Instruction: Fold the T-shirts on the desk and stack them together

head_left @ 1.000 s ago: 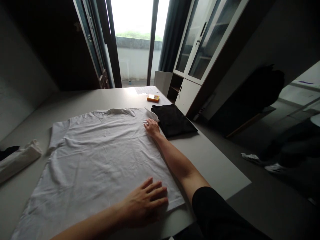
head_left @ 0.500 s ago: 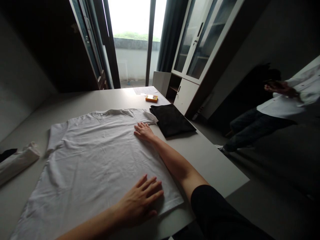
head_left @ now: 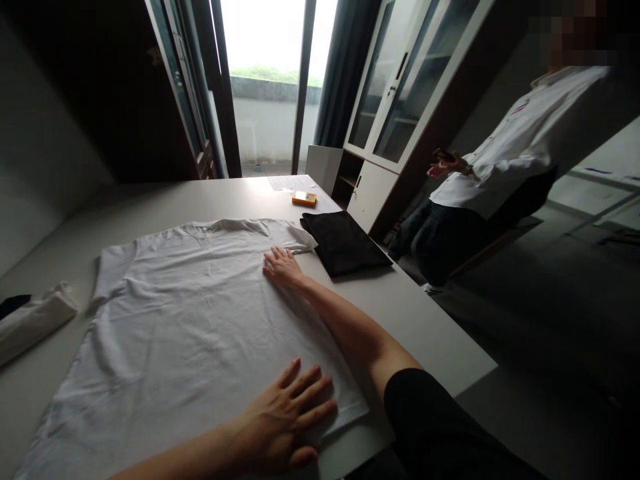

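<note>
A white T-shirt [head_left: 190,313] lies spread flat on the grey table [head_left: 415,320], collar toward the window. My left hand [head_left: 285,420] rests flat on the shirt's near hem corner, fingers spread. My right hand [head_left: 281,268] lies flat on the shirt near its right sleeve, fingers stretched out. Neither hand holds anything.
A folded black cloth [head_left: 345,243] lies right of the shirt. An orange box [head_left: 304,198] and a paper sheet [head_left: 290,182] sit at the table's far end. A folded white garment [head_left: 35,320] lies at the left edge. A person in a white shirt [head_left: 500,167] stands beside the cabinet [head_left: 395,100].
My right hand has slid left from the shirt's edge onto the fabric. The person at the right has walked closer toward the cabinet. My left hand stays on the hem.
</note>
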The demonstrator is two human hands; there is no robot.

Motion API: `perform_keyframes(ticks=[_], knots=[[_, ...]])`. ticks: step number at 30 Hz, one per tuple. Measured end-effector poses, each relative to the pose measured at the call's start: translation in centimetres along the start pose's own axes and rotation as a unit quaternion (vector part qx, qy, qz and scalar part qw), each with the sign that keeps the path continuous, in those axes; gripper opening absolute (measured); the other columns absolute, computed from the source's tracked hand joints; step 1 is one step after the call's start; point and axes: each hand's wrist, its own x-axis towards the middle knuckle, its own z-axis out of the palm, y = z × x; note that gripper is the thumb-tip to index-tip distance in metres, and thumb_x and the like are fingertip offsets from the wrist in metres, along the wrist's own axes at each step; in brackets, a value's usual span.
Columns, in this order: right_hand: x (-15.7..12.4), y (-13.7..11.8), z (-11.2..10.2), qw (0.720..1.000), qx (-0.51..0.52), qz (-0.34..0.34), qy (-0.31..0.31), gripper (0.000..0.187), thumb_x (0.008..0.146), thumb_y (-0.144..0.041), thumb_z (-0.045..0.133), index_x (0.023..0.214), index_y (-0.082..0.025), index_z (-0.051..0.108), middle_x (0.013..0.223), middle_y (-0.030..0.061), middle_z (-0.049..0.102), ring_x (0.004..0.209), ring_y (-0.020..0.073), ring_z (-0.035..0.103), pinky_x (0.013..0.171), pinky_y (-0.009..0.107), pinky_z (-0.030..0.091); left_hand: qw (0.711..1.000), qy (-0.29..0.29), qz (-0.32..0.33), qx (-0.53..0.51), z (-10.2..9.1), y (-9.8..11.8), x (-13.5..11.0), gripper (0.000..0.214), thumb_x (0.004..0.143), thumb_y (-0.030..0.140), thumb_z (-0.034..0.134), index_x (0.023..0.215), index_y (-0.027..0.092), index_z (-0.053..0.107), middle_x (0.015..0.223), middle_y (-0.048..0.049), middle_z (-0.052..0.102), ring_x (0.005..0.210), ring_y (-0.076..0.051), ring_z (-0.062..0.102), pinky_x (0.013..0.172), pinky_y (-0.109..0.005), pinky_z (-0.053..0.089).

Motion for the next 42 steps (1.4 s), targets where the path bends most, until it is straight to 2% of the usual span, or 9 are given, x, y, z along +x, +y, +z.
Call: perform_keyframes(ticks=[4,7,11,14,20,24,28,32,42], knots=[[0.0,-0.5,0.3,0.999,0.016,-0.045,-0.024,0.061,0.106,-0.06,0.038,0.158,-0.03,0.043,0.169,0.0076,0.03,0.158,0.026,0.022,0.127,0.047,0.016,0.998,0.035,-0.033,0.033,-0.1,-2.8,-0.4,0.068,0.103,0.057,0.049,0.164,0.031,0.032,0.171,-0.0048,0.025,0.158,-0.031,0.021,0.13,-0.054,0.013],[-0.2,-0.4,0.4,0.999,0.009,-0.035,-0.018,0.062,0.106,-0.06,0.037,0.158,-0.027,0.043,0.169,0.0099,0.03,0.158,0.0283,0.022,0.128,0.049,0.015,0.975,0.099,-0.162,0.112,-1.2,-8.6,-2.3,0.061,0.104,0.05,0.05,0.16,0.029,0.04,0.171,-0.0077,0.026,0.158,-0.032,0.021,0.129,-0.057,0.011],[-0.3,-0.5,0.4,0.999,0.002,-0.028,-0.025,0.061,0.107,-0.058,0.037,0.159,-0.026,0.042,0.17,0.0103,0.028,0.158,0.0288,0.02,0.128,0.05,0.014,0.894,0.137,-0.381,0.193,-3.9,-17.9,-8.2,0.063,0.104,0.052,0.044,0.16,0.023,0.043,0.171,-0.0134,0.022,0.158,-0.034,0.019,0.127,-0.056,0.012],[-0.2,-0.4,0.5,0.999,0.003,-0.028,-0.03,0.061,0.106,-0.058,0.036,0.159,-0.027,0.042,0.17,0.0099,0.028,0.158,0.0291,0.019,0.128,0.049,0.014,0.826,0.136,-0.508,0.204,-5.8,-22.8,-13.6,0.066,0.105,0.055,0.036,0.164,0.025,0.033,0.172,-0.01,0.019,0.159,-0.032,0.017,0.127,-0.054,0.014],[0.3,0.6,0.7,1.0,0.005,0.017,-0.018,0.067,0.104,-0.062,0.041,0.159,-0.024,0.042,0.169,0.0135,0.027,0.158,0.0314,0.018,0.127,0.046,0.017,0.73,0.141,-0.639,0.195,-8.4,-26.8,-21.7,0.07,0.106,0.056,0.026,0.165,0.02,0.029,0.172,-0.013,0.019,0.158,-0.034,0.017,0.125,-0.057,0.016],[1.6,0.5,0.6,0.999,-0.007,0.049,-0.013,0.065,0.103,-0.058,0.043,0.158,-0.022,0.044,0.168,0.0159,0.03,0.157,0.0353,0.022,0.125,0.05,0.021,0.689,0.159,-0.679,0.197,-9.2,-27.9,-22.7,0.074,0.105,0.058,0.024,0.164,0.014,0.03,0.171,-0.0177,0.022,0.157,-0.038,0.02,0.124,-0.059,0.016],[3.3,-0.4,0.5,0.997,-0.019,0.08,0.0,0.064,0.102,-0.057,0.042,0.155,-0.022,0.048,0.164,0.0172,0.036,0.153,0.0397,0.028,0.122,0.057,0.024,0.686,0.175,-0.677,0.199,-9.4,-29.4,-20.6,0.077,0.103,0.059,0.026,0.162,0.01,0.033,0.169,-0.0221,0.024,0.157,-0.038,0.02,0.124,-0.059,0.016],[5.1,-1.0,0.8,0.998,-0.025,0.059,0.006,0.06,0.103,-0.054,0.04,0.153,-0.021,0.049,0.164,0.0157,0.037,0.152,0.0384,0.029,0.121,0.059,0.023,0.723,0.176,-0.641,0.189,-9.6,-30.6,-18.5,0.07,0.105,0.057,0.024,0.165,0.021,0.028,0.172,-0.0133,0.019,0.159,-0.032,0.016,0.126,-0.056,0.012],[10.8,-0.7,2.4,0.999,-0.016,-0.031,-0.008,0.058,0.105,-0.052,0.041,0.156,-0.024,0.046,0.166,0.0109,0.035,0.154,0.0328,0.026,0.125,0.054,0.022,0.758,0.172,-0.607,0.165,-12.3,-33.6,-18.0,0.073,0.104,0.059,0.028,0.167,0.022,0.024,0.174,-0.012,0.013,0.16,-0.032,0.011,0.126,-0.056,0.01]])
